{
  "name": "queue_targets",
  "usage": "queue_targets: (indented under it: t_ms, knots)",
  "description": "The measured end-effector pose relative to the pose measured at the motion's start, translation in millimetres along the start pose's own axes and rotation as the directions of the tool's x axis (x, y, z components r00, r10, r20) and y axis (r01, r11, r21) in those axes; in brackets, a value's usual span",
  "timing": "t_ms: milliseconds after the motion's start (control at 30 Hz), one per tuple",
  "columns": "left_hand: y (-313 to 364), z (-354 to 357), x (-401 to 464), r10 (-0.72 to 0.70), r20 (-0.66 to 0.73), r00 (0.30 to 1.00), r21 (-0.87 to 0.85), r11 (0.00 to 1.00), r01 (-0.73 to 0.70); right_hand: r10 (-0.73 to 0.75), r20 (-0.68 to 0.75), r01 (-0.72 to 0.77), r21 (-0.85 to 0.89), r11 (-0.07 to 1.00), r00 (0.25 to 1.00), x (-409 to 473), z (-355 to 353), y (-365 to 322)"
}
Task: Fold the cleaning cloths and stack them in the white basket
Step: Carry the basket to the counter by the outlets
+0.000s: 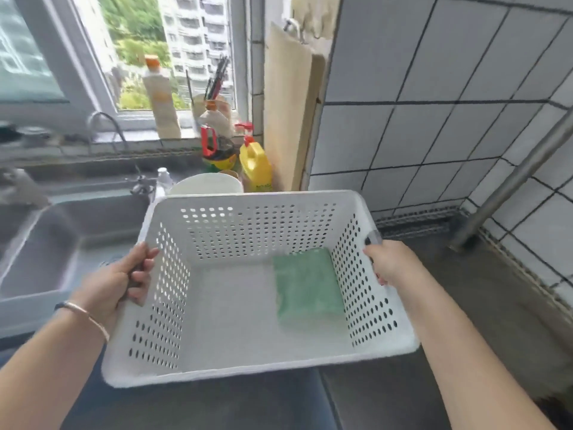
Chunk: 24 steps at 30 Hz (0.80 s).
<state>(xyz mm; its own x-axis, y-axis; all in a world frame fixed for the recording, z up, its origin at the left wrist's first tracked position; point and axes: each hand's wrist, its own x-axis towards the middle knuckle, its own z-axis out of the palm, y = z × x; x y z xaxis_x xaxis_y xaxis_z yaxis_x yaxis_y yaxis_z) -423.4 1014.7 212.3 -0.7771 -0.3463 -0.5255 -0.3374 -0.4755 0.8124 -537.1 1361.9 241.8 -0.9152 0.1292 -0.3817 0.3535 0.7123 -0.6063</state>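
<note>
A white perforated basket point(217, 364) fills the middle of the view, held over the dark counter beside the sink. My left hand point(121, 277) grips its left wall at the rim, fingers curled inside. On the opposite side my right hand point(387, 262) grips the right wall. A folded green cleaning cloth point(308, 290) lies flat on the basket floor against the right wall. No other cloth is in sight.
A steel sink point(46, 243) with a tap lies to the left. Behind the basket stand a white bowl point(206, 183), a yellow bottle point(255, 166), other bottles and a wooden cutting board point(288, 110). A tiled wall and a metal pipe point(511, 181) close the right.
</note>
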Motion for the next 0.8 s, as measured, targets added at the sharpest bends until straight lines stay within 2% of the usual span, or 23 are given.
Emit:
queue_targets:
  t_ms: [167,267,400,533,600,800]
  knots:
    - [25.5,-120.2,-29.8,0.022,-0.120,0.993,-0.060,0.998,-0.029,-0.118,0.102,0.120,-0.015,0.993,0.988,-40.9,85.9,-72.1]
    - [32.3,-210.0,-60.0,0.006,-0.204,0.979,-0.178,0.983,-0.043,-0.213,0.189,0.217,-0.004,0.976,0.959,-72.3,152.9,-122.7]
    - [47.2,-303.9,-96.6,0.039,-0.325,0.945,-0.230,0.966,-0.119,-0.280,0.311,0.273,0.068,0.960,0.908,-119.8,236.3,-178.6]
    - [53.8,-402.1,-143.2,0.076,-0.492,0.867,-0.229,0.950,-0.213,-0.355,0.429,0.376,0.038,0.926,0.831,-181.2,325.9,-232.8]
    - [49.9,-444.7,-163.3,0.090,-0.569,0.817,-0.214,0.943,-0.253,-0.418,0.443,0.459,0.016,0.888,0.794,-205.9,362.6,-256.4]
    - [29.6,-541.6,-219.2,0.037,-0.741,0.671,-0.273,0.896,-0.351,-0.489,0.595,0.629,-0.036,0.776,0.638,-273.9,469.2,-324.2]
